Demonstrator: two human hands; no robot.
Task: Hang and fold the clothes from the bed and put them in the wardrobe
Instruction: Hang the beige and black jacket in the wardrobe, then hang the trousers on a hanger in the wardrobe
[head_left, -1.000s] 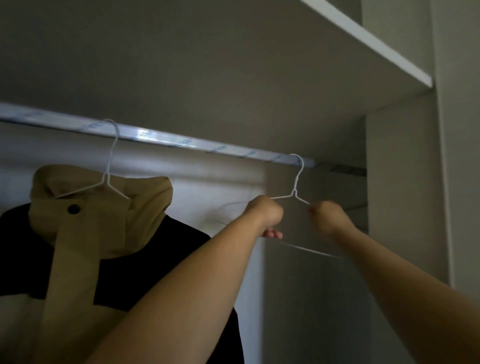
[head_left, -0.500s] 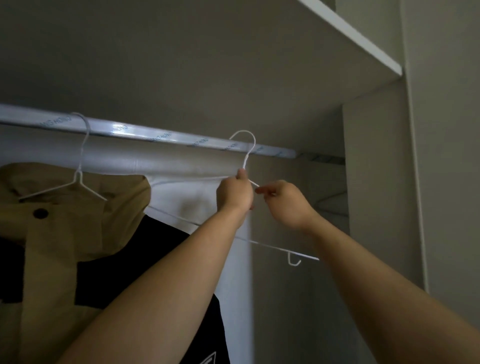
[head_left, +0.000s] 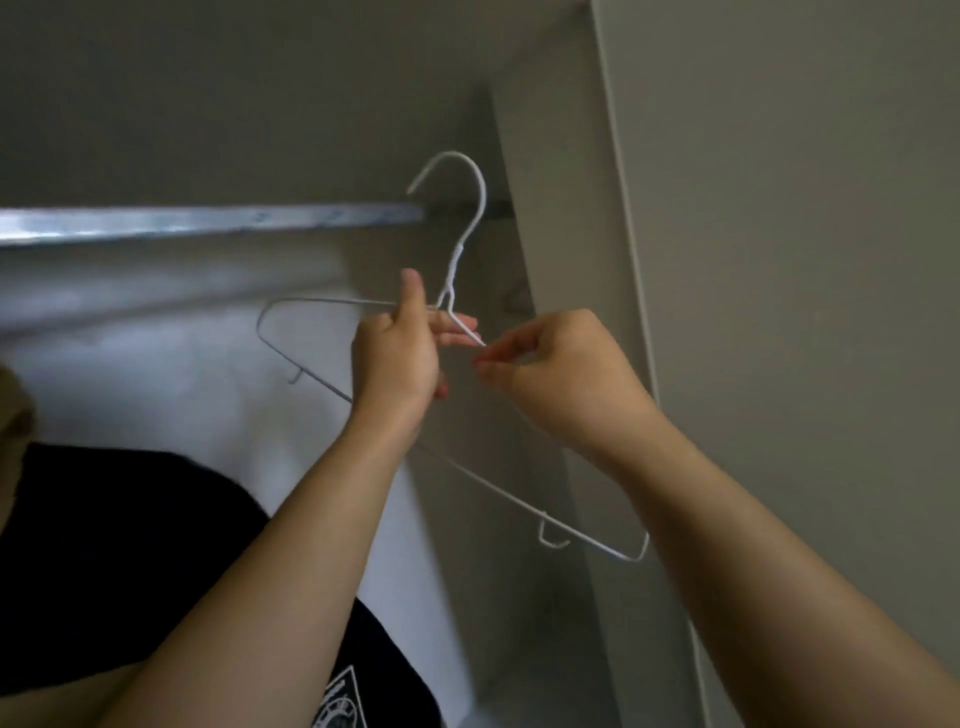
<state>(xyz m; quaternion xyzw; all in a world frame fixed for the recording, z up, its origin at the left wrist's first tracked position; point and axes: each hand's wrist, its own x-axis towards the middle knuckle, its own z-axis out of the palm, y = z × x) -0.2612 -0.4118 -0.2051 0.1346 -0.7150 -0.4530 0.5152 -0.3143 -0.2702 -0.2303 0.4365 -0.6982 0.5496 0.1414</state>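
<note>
I hold a white wire hanger (head_left: 457, 260) in front of the open wardrobe, at the right end of the metal rail (head_left: 208, 221). Its hook (head_left: 480, 192) stands up above the line of the rail with the opening to the left, and as far as I can see it does not sit on the rail. My left hand (head_left: 397, 358) grips the hanger just under the twisted neck, with the fingers curled round the wire and the thumb pointing upward. My right hand (head_left: 561, 374) is just beside it and pinches the right shoulder wire between the thumb and the fingertips.

The long axis of the hanger is tilted. It goes from the upper left, near the back wall, down to the lower right, where the far corner hangs under my right forearm. Both hands are therefore at the neck, above the bottom bar, and the left one is nearer to the hook.

I judge that the hanger is empty and free to be carried to the bed, which is not in view. Because the hook is close to the rail and to the wardrobe side panel (head_left: 566, 234), I should draw it toward me before I turn. A black garment (head_left: 104, 545) hangs at the lower left, well apart from the hanger
</note>
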